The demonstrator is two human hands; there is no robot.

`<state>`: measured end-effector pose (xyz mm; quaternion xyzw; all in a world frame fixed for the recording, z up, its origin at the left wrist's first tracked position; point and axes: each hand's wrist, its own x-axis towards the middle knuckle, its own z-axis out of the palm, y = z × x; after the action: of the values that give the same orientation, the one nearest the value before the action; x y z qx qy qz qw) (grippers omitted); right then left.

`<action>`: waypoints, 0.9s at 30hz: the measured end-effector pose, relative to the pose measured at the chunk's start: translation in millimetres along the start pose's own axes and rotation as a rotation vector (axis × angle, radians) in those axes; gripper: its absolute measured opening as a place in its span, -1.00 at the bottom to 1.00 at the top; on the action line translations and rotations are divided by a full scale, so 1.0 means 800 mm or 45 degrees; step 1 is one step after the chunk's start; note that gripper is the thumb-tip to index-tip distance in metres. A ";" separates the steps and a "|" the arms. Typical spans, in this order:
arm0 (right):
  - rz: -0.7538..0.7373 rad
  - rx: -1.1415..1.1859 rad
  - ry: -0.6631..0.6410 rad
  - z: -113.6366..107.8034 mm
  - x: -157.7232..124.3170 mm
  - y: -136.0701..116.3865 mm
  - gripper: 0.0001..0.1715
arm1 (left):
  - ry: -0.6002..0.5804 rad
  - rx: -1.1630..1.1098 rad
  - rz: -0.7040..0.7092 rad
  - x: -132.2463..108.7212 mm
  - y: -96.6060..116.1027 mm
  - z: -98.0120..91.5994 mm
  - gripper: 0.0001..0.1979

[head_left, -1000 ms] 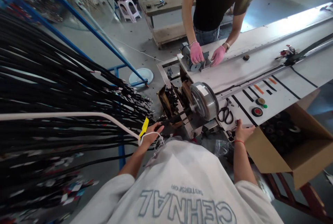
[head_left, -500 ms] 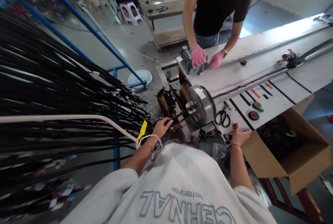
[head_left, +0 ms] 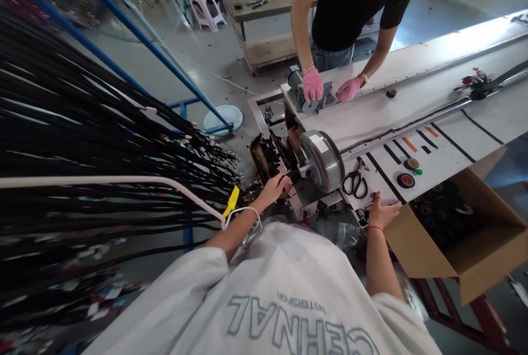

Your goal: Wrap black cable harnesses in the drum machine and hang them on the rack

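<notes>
To our left, a dense mass of black cables (head_left: 103, 140) stretches beside a blue frame (head_left: 173, 82), and a pale pipe (head_left: 124, 181) with a yellow tag (head_left: 231, 202) reaches toward our left forearm. A grey reel (head_left: 324, 163) sits at the left end of the table (head_left: 412, 91). Our left hand (head_left: 274, 189) is just beside it, fingers curled around a dark rod (head_left: 293, 174) at the reel's hub. Our right hand (head_left: 383, 216) is at the near-left corner, fingers spread and unclosed. Scissors (head_left: 355, 181) lie near that corner; a red-centred roll (head_left: 405, 180) and a tan roll (head_left: 411, 163) lie farther along the near edge. By the far-left corner, a co-worker has one pink glove (head_left: 312, 85) at a small motor (head_left: 295, 78).

An open cardboard box (head_left: 437, 256) juts out below the near edge, beside our right hand. White surface runs between the reel and the gloves. Floor shows between the cable ends and the table's left end.

The long white tabletop, marked with black and orange strips, extends rightward; behind are a stool (head_left: 205, 9) and a bench (head_left: 274, 9) on grey floor.
</notes>
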<state>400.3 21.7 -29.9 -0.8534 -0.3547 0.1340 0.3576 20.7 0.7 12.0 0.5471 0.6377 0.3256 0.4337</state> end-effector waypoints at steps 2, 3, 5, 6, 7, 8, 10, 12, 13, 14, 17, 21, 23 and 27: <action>0.009 0.000 0.001 -0.001 -0.001 -0.001 0.20 | -0.112 -0.194 -0.163 0.003 -0.001 0.007 -0.49; 0.014 0.006 0.004 -0.001 -0.001 -0.002 0.19 | -0.140 -0.278 -0.244 0.004 -0.002 0.009 -0.46; 0.017 0.023 0.015 -0.002 -0.002 -0.003 0.19 | -0.134 -0.393 -0.330 0.006 -0.002 0.010 -0.44; 0.012 0.032 0.021 -0.003 -0.002 -0.004 0.20 | -0.132 -0.422 -0.329 0.007 -0.001 0.010 -0.43; 0.005 0.040 0.024 -0.003 -0.002 -0.005 0.22 | -0.132 -0.437 -0.311 0.007 0.000 0.009 -0.43; -0.002 0.046 0.024 -0.003 -0.002 -0.005 0.24 | -0.137 -0.441 -0.288 0.008 0.001 0.007 -0.42; -0.003 0.050 0.020 -0.004 -0.002 -0.006 0.26 | -0.148 -0.437 -0.247 0.009 0.003 0.004 -0.41; 0.012 0.046 0.022 -0.004 -0.002 -0.007 0.23 | -0.175 -0.429 -0.227 0.009 0.002 0.001 -0.41; 0.024 0.046 0.025 -0.004 -0.003 -0.007 0.21 | -0.209 -0.420 -0.223 0.009 -0.001 -0.001 -0.41; 0.034 0.049 0.030 -0.004 -0.003 -0.007 0.18 | -0.271 -0.397 -0.216 0.008 -0.006 -0.003 -0.41; 0.029 0.052 0.039 -0.004 -0.003 -0.006 0.19 | -0.528 -0.199 -0.171 0.003 -0.032 -0.012 -0.46; 0.003 0.058 0.051 -0.002 0.000 -0.002 0.21 | -0.430 0.102 -0.126 -0.023 -0.070 -0.029 -0.53; 0.001 0.061 0.038 -0.001 0.001 -0.001 0.19 | -0.245 0.158 -0.126 -0.042 -0.079 -0.037 -0.53; -0.013 0.049 0.013 -0.001 0.003 0.001 0.18 | 0.002 0.123 -0.150 -0.066 -0.067 -0.044 -0.52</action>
<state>402.5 22.7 -29.6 -0.8452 -0.3545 0.1346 0.3765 -32.5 -59.4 -10.6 0.5286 0.6840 0.2689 0.4247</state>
